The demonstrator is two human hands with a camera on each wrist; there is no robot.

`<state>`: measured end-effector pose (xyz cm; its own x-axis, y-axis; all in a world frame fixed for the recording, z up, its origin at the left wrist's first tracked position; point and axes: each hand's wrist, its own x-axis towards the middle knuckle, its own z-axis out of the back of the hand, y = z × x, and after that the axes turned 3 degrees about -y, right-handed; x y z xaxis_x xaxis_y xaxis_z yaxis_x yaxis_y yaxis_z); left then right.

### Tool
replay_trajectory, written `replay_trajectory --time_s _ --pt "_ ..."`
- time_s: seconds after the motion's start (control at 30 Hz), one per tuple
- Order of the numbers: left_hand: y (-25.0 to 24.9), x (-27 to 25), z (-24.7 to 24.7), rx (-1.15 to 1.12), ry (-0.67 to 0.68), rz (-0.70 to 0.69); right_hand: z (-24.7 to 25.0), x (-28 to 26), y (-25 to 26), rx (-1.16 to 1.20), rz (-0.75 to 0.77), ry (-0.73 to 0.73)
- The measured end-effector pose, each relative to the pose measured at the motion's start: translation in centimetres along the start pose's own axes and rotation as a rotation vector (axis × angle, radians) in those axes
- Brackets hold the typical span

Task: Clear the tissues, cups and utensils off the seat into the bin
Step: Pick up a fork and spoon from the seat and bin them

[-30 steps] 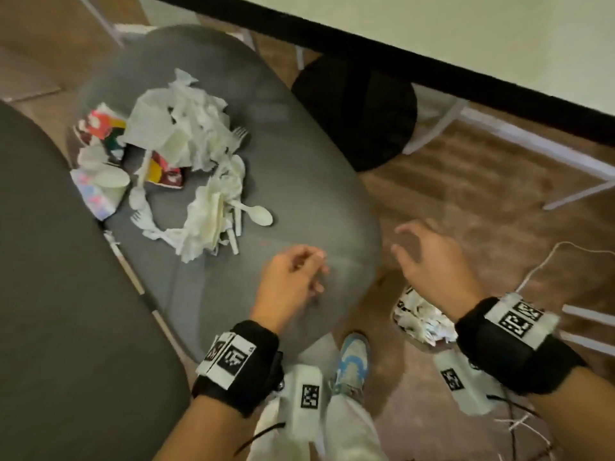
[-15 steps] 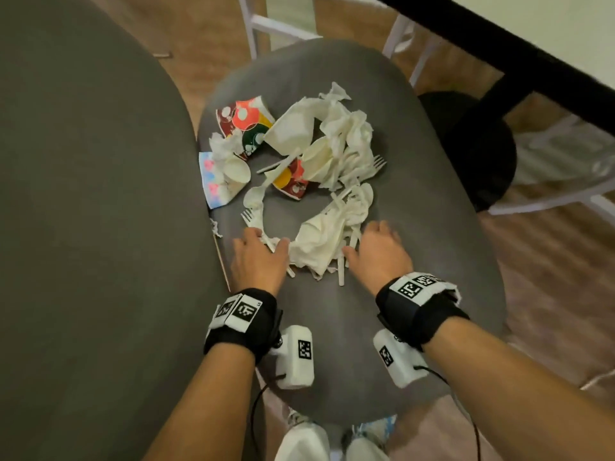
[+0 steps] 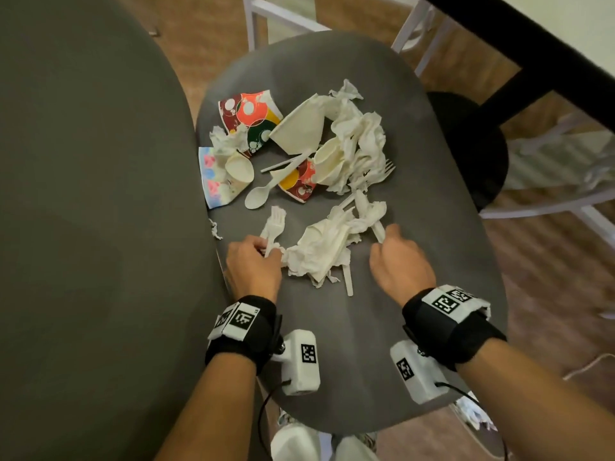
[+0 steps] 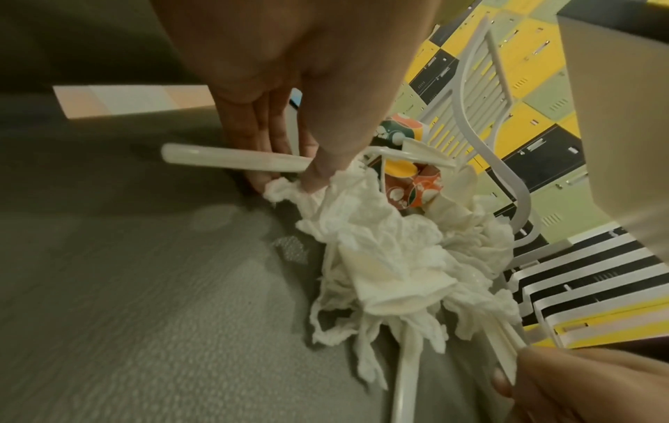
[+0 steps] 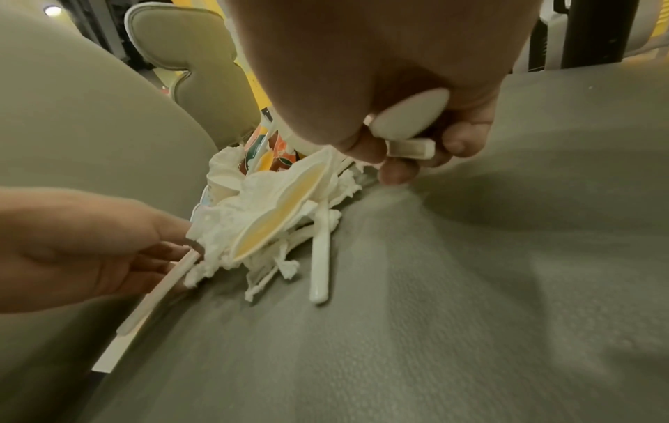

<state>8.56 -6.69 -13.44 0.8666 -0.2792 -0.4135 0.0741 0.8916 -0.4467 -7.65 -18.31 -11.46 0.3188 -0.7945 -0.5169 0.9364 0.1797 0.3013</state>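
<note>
1. On the seat point(image 3: 382, 314), a wad of tissues point(image 3: 321, 251) lies between the left hand point(image 3: 254, 264) and the right hand point(image 3: 399, 262).
2. A fork point(image 3: 274, 224) lies at the wad's left, a knife point(image 3: 347, 281) at its near edge.
3. Beyond, the cups point(image 3: 249, 114) lie far left, more tissue point(image 3: 361, 141) far right, a spoon point(image 3: 261, 193) between.

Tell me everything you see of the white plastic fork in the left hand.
The fork is white plastic, apparently whole, lying flat on the grey seat with its tines pointing away from the person. The left hand pinches its handle between thumb and fingers; the handle's end sticks out past the fingers in the left wrist view. Its handle runs beside the nearest crumpled tissue.
</note>
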Motion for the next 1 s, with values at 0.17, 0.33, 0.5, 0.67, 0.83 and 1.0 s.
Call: replay_trajectory --time_s 0.17,0.33,0.5,0.67,0.83,1.0 --pt "-0.7 -0.9 0.5 -0.1 -0.036 -0.037 0.6 -1.5 -0.7 0.049 -0.029 0.008" --pt "-2.4 -2.0 0.1 -0.19 0.003 -0.171 1.0 -3.2 -1.7 0.099 -0.071 -0.002" --pt "-3.1 -3.6 -0.1 -0.218 0.027 -0.292 1.4 -4.5 -3.4 0.128 -0.154 -0.072" --pt "-4.1 -6.1 0.3 -0.246 0.045 -0.409 1.9 -6.0 -6.1 0.179 -0.209 -0.126" --pt "-5.3 -11.0 -0.5 -0.296 0.196 -0.554 2.4 -8.1 -9.9 0.436 -0.24 -0.213" --pt "-5.8 -17.9 -3.5 -0.36 0.506 -0.569 2.9 -11.4 -14.5 0.899 -0.307 -0.292"
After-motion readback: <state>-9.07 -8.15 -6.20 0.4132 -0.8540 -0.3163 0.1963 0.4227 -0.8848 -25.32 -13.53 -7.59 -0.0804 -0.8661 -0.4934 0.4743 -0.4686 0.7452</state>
